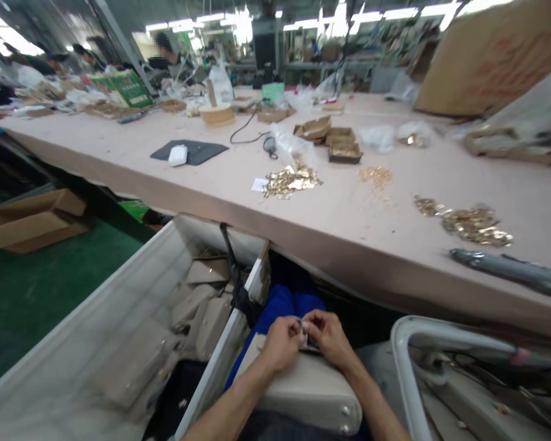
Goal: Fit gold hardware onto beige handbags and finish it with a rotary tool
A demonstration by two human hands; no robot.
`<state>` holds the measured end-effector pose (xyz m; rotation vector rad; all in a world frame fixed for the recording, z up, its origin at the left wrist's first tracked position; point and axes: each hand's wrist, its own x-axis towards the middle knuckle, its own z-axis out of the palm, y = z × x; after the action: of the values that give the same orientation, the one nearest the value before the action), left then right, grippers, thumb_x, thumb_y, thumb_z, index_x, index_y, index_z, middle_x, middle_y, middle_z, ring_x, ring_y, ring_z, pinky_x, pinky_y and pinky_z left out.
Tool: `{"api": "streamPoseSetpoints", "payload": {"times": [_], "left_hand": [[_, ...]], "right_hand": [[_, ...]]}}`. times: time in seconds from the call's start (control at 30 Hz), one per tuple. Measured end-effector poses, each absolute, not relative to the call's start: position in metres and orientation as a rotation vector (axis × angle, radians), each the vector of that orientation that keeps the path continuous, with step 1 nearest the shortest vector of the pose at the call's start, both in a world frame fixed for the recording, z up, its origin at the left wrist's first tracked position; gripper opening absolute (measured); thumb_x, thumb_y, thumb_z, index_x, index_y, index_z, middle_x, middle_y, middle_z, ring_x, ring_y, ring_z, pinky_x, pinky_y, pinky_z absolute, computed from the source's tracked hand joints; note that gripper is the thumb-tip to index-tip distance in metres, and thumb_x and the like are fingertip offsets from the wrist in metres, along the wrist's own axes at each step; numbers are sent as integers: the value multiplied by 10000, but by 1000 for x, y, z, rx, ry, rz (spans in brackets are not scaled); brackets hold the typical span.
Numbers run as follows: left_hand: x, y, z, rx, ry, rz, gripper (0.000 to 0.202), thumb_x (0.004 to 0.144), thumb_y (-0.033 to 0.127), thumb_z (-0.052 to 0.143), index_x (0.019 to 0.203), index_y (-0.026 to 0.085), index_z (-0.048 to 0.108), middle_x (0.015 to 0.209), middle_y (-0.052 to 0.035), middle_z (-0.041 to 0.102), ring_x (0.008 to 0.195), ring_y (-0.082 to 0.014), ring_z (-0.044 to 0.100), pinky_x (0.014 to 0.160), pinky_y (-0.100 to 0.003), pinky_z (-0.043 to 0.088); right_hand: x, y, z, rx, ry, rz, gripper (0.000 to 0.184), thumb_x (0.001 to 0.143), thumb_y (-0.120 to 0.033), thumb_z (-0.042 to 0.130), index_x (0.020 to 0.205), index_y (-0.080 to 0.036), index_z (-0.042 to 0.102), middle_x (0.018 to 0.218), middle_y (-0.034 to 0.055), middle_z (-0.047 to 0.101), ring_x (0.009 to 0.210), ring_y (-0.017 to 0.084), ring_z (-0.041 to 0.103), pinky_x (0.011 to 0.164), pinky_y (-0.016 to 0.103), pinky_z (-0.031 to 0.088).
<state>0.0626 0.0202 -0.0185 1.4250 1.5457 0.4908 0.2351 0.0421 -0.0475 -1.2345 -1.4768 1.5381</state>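
A beige handbag (310, 389) with metal studs at its near corner lies across my lap, over blue trousers (280, 300). My left hand (282, 342) is closed at the bag's far edge, its fingers pinching together. Right beside it, my right hand (327, 335) is also closed, thumb and fingertips meeting those of the left. Between the fingertips is something small that I cannot make out. A dark bit with a pale edge shows just below the right fingertips.
On the left, a white bin (183, 229) holds several beige bags (206, 324). At the right, a white-rimmed container (406, 349) holds more. Gold metal pieces (291, 180) lie piled on the table (202, 187), and a grey electric screwdriver (509, 269) rests near its edge.
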Motion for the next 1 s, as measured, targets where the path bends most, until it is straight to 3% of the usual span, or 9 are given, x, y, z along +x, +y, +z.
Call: {"api": "streamPoseSetpoints", "payload": {"times": [0.23, 0.33, 0.47, 0.7, 0.83, 1.0], "left_hand": [[67, 21, -41, 1209, 1446, 761, 162, 725, 77, 566, 800, 215, 525, 590, 61, 546, 581, -146, 540, 586, -256, 355], [65, 19, -36, 1195, 1375, 773, 140, 734, 144, 611, 859, 202, 587, 645, 39, 595, 644, -170, 589, 634, -272, 412], [62, 14, -28, 1196, 1330, 765, 280, 780, 258, 628, 1041, 176, 690, 743, -6, 702, 769, -222, 683, 739, -313, 488], [69, 11, -50, 1004, 1377, 747, 204, 667, 287, 700, 839, 185, 657, 647, -16, 689, 687, -236, 686, 674, -322, 476], [63, 9, -51, 967, 1345, 760, 285, 680, 336, 731, 897, 188, 621, 673, -25, 715, 678, -227, 688, 652, -313, 460], [57, 4, -53, 938, 1292, 780, 301, 694, 250, 736, 935, 194, 565, 716, -36, 746, 733, -231, 718, 690, -320, 483]], "right_hand": [[230, 38, -40, -1341, -1465, 1396, 395, 827, -576, 714, 777, -185, 730, 715, 41, 651, 702, 211, 593, 637, 290, 456], [231, 36, -32, -1328, -1444, 1420, 377, 829, -559, 712, 781, -185, 723, 701, 37, 651, 676, 206, 599, 622, 288, 456], [230, 34, -24, -1343, -1443, 1406, 272, 849, -449, 690, 801, -182, 719, 721, 38, 674, 681, 200, 626, 621, 277, 460], [217, 38, -18, -1537, -1408, 1473, 265, 745, -427, 719, 705, -177, 641, 637, 39, 657, 542, 189, 624, 487, 254, 434], [212, 39, -28, -1518, -1342, 1519, 283, 697, -447, 699, 669, -182, 603, 614, 43, 637, 521, 204, 626, 467, 270, 442], [214, 37, -49, -1542, -1260, 1576, 399, 673, -548, 761, 661, -187, 593, 592, 23, 607, 524, 181, 589, 479, 257, 411]]}}
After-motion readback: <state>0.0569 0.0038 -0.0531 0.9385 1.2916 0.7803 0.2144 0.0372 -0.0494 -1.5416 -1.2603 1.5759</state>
